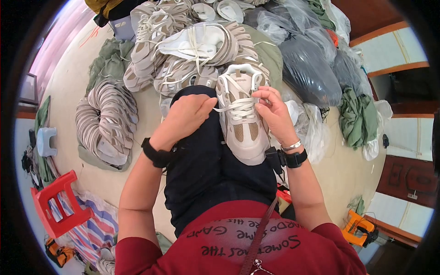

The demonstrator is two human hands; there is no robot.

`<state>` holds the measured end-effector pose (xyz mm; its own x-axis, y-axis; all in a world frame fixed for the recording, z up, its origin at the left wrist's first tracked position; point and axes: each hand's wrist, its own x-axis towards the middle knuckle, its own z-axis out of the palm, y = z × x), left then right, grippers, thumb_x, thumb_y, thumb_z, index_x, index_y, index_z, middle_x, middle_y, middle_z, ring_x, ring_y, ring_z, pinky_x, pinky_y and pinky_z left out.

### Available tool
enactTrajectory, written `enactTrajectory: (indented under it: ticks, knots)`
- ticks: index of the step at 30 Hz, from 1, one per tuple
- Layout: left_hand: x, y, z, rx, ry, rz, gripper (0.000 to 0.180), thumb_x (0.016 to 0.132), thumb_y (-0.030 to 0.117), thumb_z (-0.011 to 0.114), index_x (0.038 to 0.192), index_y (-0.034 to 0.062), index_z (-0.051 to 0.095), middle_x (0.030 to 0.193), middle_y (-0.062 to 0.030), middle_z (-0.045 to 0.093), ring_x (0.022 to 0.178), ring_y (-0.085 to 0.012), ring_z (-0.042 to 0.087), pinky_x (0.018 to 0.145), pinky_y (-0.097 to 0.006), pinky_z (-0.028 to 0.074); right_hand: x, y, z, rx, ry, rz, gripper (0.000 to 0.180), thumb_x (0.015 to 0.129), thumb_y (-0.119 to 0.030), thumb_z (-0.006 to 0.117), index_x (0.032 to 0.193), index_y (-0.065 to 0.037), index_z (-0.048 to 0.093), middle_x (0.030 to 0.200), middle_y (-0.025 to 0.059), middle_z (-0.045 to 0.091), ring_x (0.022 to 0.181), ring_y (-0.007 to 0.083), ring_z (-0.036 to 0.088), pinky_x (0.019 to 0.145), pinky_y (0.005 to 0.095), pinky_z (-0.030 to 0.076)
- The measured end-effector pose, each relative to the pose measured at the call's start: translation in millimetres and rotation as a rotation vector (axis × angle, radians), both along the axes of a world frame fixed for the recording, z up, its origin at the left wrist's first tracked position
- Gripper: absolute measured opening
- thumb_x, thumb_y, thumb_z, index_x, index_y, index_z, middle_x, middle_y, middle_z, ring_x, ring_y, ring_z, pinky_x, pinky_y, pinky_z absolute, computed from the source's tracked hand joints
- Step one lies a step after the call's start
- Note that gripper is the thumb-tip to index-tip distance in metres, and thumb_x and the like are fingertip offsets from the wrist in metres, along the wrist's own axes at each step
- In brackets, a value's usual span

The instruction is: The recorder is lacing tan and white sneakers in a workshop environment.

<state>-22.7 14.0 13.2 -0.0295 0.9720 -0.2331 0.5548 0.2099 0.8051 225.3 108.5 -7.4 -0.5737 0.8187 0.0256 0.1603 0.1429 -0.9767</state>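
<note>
Sneaker (250,144) lies on the dark trousers (197,160) of the lap, between the two hands, its long axis running away from the body with toe toward the waist and collar outward. Right hand (277,112) seems the nearer: half curled, it touches the eyelet edge on the shoe's right side. Left hand (190,110) is just off the left side, fingers curled, thumb and forefinger beside the end of the lace (243,108). The relation that matters looks to be that lace, crossing between the two hands over the tongue. Whether either hand grips it I cannot tell; the left fingers are hidden behind the hand's back, and the sneaker's underside is out of sight. Beyond the collar is a heap of similar sneakers (149,52), cut by the upper rim
</note>
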Motion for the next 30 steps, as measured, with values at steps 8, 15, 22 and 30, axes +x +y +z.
enactTrajectory:
  ticks: [8, 15, 22, 30]
  knots:
    - [16, 14, -10, 0.122, -0.007, -0.034, 0.030, 0.098, 0.028, 0.055, 0.090, -0.0015, 0.058, 0.066, -0.0077, 0.058, 0.047, -0.0165, 0.054, 0.046, -0.033, 0.044, 1, 1, -3, 0.023, -0.003, 0.000, 0.023, 0.090, -0.006, 0.061, 0.113, -0.007, 0.063, 0.126, 0.0040, 0.042, 0.101, 0.0090, 0.051, 0.089, 0.0250, 0.044]
    - [13, 12, -13, 0.161, 0.010, 0.013, 0.029, 0.096, 0.026, 0.057, 0.092, -0.0023, 0.059, 0.066, -0.0101, 0.058, 0.054, -0.0208, 0.057, 0.053, -0.036, 0.045, 2, 2, -4, 0.038, -0.005, 0.008, 0.022, 0.090, -0.006, 0.060, 0.112, -0.007, 0.063, 0.127, 0.0043, 0.042, 0.101, 0.0090, 0.051, 0.089, 0.0250, 0.044]
    - [6, 8, -13, 0.140, 0.160, 0.009, 0.026, 0.092, 0.019, 0.060, 0.080, -0.0028, 0.068, 0.066, -0.0091, 0.062, 0.062, -0.0179, 0.057, 0.060, -0.034, 0.044, 3, 2, -6, 0.052, 0.017, 0.004, 0.022, 0.089, -0.006, 0.060, 0.111, -0.007, 0.063, 0.126, 0.0041, 0.043, 0.099, 0.0086, 0.051, 0.088, 0.0245, 0.044]
    - [-36, -31, 17, 0.058, -0.112, -0.014, 0.019, 0.088, 0.015, 0.065, 0.087, -0.0024, 0.071, 0.066, -0.0034, 0.061, 0.061, -0.0072, 0.049, 0.055, -0.026, 0.040, 5, 4, -7, 0.055, 0.024, 0.025, 0.021, 0.089, -0.007, 0.060, 0.110, -0.006, 0.064, 0.126, 0.0038, 0.044, 0.092, 0.0082, 0.051, 0.085, 0.0241, 0.045]
